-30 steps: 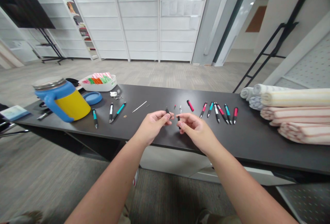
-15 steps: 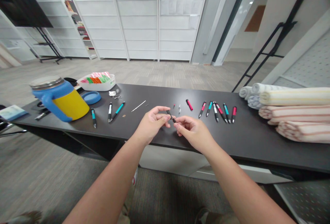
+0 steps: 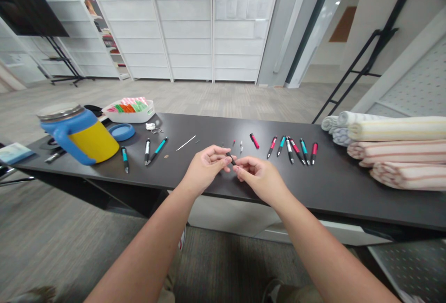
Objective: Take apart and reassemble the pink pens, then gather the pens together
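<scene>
Since the earlier frame the hands have come together: the two black pen parts, held apart a second ago, now show in the head view as one slim black pen piece (image 3: 230, 157). The left hand (image 3: 205, 168) pinches it between thumb and forefinger, with the other fingers curled loosely. The right hand (image 3: 259, 180) grips its near end with the fingertips (image 3: 237, 168); whether the parts are joined is too small to tell. Both hands hover over the long dark tabletop (image 3: 334, 196). Left of them lie a thin white rod (image 3: 186, 143), a teal-and-black pen (image 3: 157, 151) and a blue-handled yellow mug (image 3: 94, 142). Beyond it stands a white plastic tray of colourful packets (image 3: 128, 117). To the right lie a red pen barrel (image 3: 254, 141), a row of assembled pens (image 3: 291, 149) and rolled striped towels (image 3: 397, 154). White perforated cabinets (image 3: 181, 29) line the far wall across a grey carpet (image 3: 209, 98).
</scene>
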`<control>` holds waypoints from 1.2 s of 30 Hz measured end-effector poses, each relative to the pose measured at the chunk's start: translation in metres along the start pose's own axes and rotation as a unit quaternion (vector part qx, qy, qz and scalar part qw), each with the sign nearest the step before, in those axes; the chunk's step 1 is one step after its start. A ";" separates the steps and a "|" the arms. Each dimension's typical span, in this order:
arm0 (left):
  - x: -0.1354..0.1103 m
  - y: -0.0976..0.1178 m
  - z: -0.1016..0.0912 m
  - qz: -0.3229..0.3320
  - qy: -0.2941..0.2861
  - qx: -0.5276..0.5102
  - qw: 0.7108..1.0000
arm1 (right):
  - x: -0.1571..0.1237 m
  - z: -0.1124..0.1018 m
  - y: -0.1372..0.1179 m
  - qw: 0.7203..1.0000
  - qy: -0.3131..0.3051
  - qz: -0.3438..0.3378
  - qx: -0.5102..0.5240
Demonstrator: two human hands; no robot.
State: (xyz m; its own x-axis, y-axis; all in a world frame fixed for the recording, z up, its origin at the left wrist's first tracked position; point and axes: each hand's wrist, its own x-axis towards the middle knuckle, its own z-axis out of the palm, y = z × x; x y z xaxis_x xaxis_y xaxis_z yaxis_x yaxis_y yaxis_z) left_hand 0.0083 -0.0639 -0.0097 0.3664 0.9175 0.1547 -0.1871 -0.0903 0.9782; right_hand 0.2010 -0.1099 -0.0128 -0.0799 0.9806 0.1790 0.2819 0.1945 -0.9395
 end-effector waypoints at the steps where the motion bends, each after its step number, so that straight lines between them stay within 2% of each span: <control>1: 0.000 0.000 0.000 0.001 0.001 0.001 1.000 | 0.000 0.000 0.000 1.000 0.001 0.001 0.003; 8: -0.001 0.001 0.004 0.002 0.001 0.011 1.000 | 0.002 0.001 0.005 0.997 0.027 0.003 0.076; 17: -0.001 0.000 0.010 -0.007 0.009 0.020 1.000 | -0.002 0.000 0.003 0.997 0.061 -0.011 0.054; 20: 0.001 0.001 0.007 -0.016 0.016 -0.010 1.000 | -0.003 0.001 0.001 0.995 0.045 -0.012 0.092; 24: 0.004 0.001 0.002 -0.028 0.013 -0.047 0.998 | -0.003 0.000 0.001 0.995 -0.013 -0.009 0.095; 26: 0.004 0.001 0.000 -0.030 -0.005 -0.050 0.998 | -0.004 0.000 0.002 0.997 -0.003 -0.036 0.074; 30: 0.002 0.000 -0.002 -0.032 -0.037 -0.043 0.998 | -0.005 -0.002 0.001 0.989 0.043 -0.138 0.007; 36: -0.001 0.004 -0.002 -0.063 -0.066 -0.061 0.994 | -0.006 -0.003 -0.003 0.982 0.012 -0.179 -0.060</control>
State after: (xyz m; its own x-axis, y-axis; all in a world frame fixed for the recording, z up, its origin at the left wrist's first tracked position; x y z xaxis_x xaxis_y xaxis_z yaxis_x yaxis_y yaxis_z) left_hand 0.0056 -0.0644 -0.0064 0.5079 0.8595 0.0569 -0.2391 0.0772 0.9679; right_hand 0.2035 -0.1166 -0.0107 -0.1724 0.8486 0.5001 0.3503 0.5273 -0.7741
